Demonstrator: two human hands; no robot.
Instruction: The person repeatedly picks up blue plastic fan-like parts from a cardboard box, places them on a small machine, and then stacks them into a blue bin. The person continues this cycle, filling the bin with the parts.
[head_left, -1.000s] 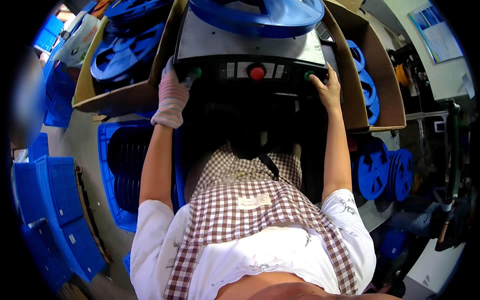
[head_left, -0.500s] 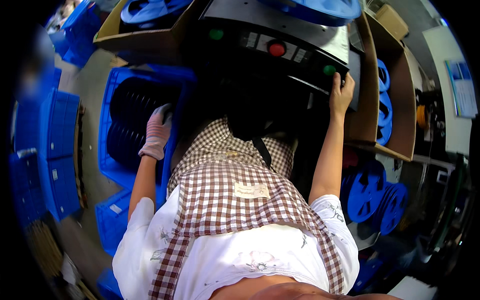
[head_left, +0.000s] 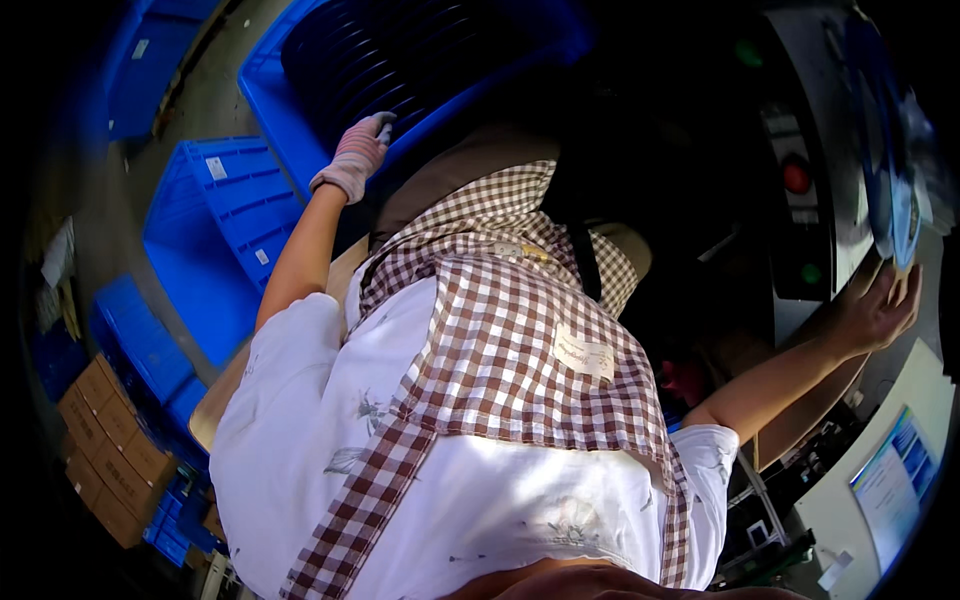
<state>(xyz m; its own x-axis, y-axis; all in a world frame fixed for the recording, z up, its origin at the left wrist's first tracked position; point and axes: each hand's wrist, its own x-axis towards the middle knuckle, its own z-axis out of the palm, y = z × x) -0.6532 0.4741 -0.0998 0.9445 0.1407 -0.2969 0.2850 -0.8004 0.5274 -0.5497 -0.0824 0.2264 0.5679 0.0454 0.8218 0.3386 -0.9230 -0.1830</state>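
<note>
My left hand (head_left: 355,155), in a pink-and-grey striped glove, is at the near edge of a row of black discs (head_left: 390,60). The discs stand on edge, packed closely in a blue crate (head_left: 270,85). The gloved fingers are bent in against the discs; whether they grip one is hidden in the dark. Far to the right, my bare right hand (head_left: 885,312) has its fingers closed on the near rim of a blue spoked reel (head_left: 903,215). That reel is blurred and lies over the metal top of a black machine.
The machine's front panel carries a red button (head_left: 796,178) and green buttons (head_left: 811,273). A tilted blue crate (head_left: 200,260) stands left of me. Brown cartons (head_left: 115,450) are stacked at the lower left. A white board (head_left: 880,470) with a blue sheet is at the lower right.
The view has swung left, so the machine now appears at the right. My right hand has gone from the machine's front corner to the blue reel. My left hand stays by the discs.
</note>
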